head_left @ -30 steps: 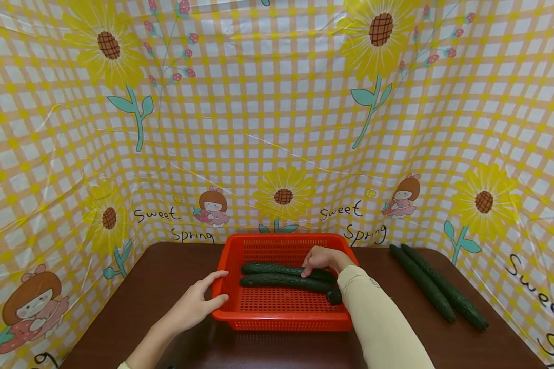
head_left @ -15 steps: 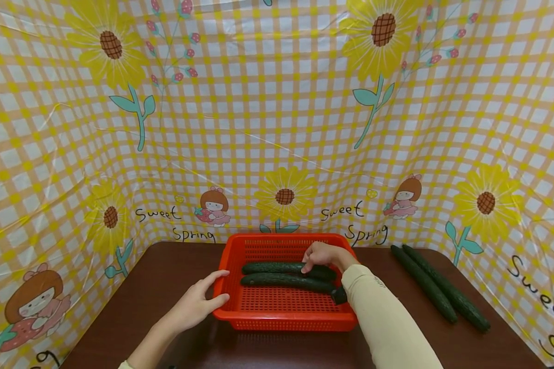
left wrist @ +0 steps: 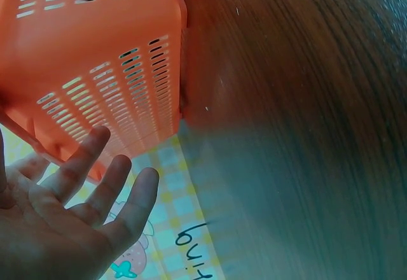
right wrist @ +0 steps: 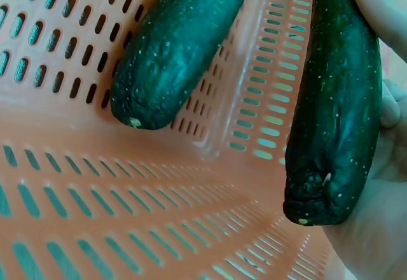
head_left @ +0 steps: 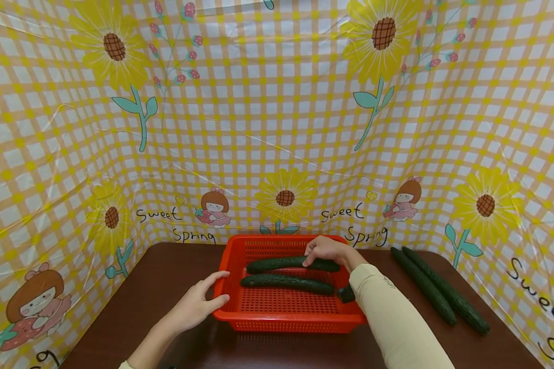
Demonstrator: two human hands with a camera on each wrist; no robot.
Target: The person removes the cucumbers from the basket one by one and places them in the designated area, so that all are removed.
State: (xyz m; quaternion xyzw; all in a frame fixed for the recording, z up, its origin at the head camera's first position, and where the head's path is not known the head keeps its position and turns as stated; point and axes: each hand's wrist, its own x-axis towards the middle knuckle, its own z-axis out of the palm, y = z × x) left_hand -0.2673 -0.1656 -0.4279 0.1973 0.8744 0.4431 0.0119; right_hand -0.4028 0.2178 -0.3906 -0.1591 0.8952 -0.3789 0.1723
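In the head view, a red plastic basket (head_left: 295,324) with slotted walls stands on the table. My right hand (head_left: 330,251) pinches the farther cucumber (head_left: 272,264) between thumb and fingers, inside the basket. The nearer cucumber (head_left: 286,283) lies on the basket floor, apart from the held one. In the right wrist view, the held cucumber (right wrist: 337,102) lies along my hand, and the other cucumber (right wrist: 181,51) shows beside it. My left hand (head_left: 196,302) is at the basket's left rim, fingers spread; the left wrist view shows these fingers (left wrist: 137,207) extended beside the basket wall (left wrist: 95,32).
Two more cucumbers (head_left: 424,287) lie side by side on the brown table (head_left: 180,261), right of the basket. A checked sunflower cloth (head_left: 277,128) hangs behind the table and along both sides. A small black object (head_left: 345,294) shows beside my right wrist.
The farther cucumber has risen slightly and shifted right and away in my right hand, widening the gap to the nearer one. My left hand stays at the rim.
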